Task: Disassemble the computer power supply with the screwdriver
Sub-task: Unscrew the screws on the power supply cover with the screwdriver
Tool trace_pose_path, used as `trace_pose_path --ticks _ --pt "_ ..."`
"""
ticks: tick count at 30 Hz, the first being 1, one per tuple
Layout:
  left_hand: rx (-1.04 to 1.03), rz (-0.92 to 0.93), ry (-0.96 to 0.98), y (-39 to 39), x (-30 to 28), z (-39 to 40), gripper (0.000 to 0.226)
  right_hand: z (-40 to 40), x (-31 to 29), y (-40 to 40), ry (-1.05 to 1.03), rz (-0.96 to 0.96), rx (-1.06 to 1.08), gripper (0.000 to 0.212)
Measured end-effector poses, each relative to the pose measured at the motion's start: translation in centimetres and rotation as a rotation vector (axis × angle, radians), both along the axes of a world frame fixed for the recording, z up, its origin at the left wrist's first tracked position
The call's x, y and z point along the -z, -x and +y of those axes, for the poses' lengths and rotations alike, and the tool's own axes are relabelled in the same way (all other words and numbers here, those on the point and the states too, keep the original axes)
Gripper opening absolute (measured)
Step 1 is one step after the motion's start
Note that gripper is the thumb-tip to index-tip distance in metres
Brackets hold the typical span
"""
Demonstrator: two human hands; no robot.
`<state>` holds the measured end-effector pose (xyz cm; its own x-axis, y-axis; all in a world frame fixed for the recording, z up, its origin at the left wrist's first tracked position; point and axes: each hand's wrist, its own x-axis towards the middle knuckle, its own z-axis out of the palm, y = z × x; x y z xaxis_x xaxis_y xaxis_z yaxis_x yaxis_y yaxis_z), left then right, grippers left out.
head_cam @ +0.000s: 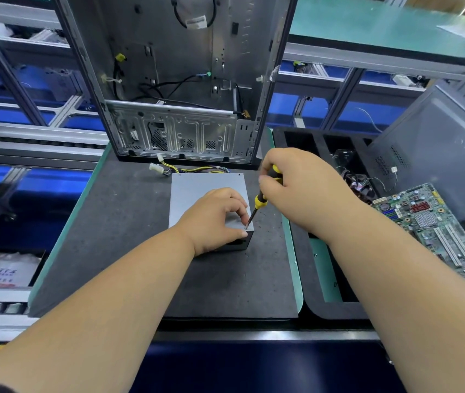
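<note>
The grey metal power supply (197,185) lies flat on the dark foam mat (129,222), with its yellow and black cable bundle (186,168) trailing from the far end. My left hand (214,219) grips its near right corner, thumb on the front face and fingers curled on top. My right hand (296,182) holds the yellow and black screwdriver (258,204) by the handle. The screwdriver tilts down to the left, and its tip sits on the top face at the near right corner, right beside my left fingertips.
An open computer case (177,80) stands upright just behind the power supply. To the right, a black compartment tray (325,143) holds a fan with wires (359,185), a green motherboard (438,231) and a leaning grey side panel (438,148). Blue racks run along the left.
</note>
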<state>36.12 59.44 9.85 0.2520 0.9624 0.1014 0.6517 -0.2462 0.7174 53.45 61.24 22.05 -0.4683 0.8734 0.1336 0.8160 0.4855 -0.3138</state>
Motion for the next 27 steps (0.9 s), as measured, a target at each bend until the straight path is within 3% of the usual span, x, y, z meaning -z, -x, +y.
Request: trace_pose_path --ticks 3,12,16,20,27 --pt "0.002 0.011 -0.009 0.03 -0.01 -0.05 0.030 -0.15 -0.01 0.24 -0.045 -0.057 0.004 0.036" --pt "-0.001 0.003 0.008 0.04 0.00 -0.02 0.029 -0.02 -0.11 0.34 0.055 0.059 -0.025 0.006" --pt "-0.001 -0.011 0.004 0.05 0.08 0.00 0.028 -0.16 -0.26 0.27 0.014 -0.006 -0.028 0.009" --pt "0.005 -0.017 0.006 0.06 0.10 0.01 0.026 -0.20 -0.44 0.05 0.001 -0.020 -0.010 0.030" --pt "-0.006 -0.024 0.009 0.03 0.13 0.04 0.027 -0.22 -0.34 -0.15 0.060 0.042 -0.054 0.009"
